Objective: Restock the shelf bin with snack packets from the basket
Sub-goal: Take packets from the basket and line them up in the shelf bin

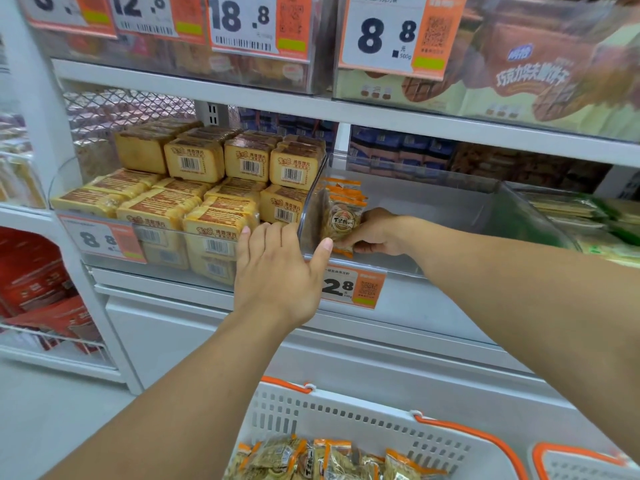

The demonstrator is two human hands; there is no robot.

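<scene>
Hands [375,233] w/ packets [341,220] inside bin [502,199]

the basket [346,415] runs off the bottom edge; the upper shelf's right packets [540,77] are blurred.

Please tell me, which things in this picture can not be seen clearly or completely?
- Head view: the fingers of the right hand are hidden behind the snack packets it holds in the clear bin.
- The basket is cut by the bottom edge, so its packet count is unknown.
- The price tag is partly covered by the left hand.
- The top right boxes are blurred.
</scene>
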